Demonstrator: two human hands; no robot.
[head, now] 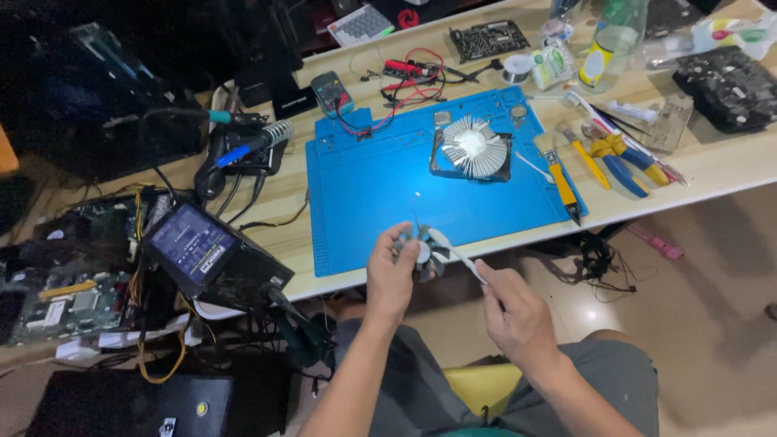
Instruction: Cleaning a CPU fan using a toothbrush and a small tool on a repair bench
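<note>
Dark small fan (422,255) gripped by left hand (391,279) | right hand (510,311) grips white swab (453,251)

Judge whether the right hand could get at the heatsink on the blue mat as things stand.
Probably yes, once freed. The right hand holds a thin white tool against the small fan in the left hand. The heatsink lies uncovered on the mat, with bare mat in between.
</note>
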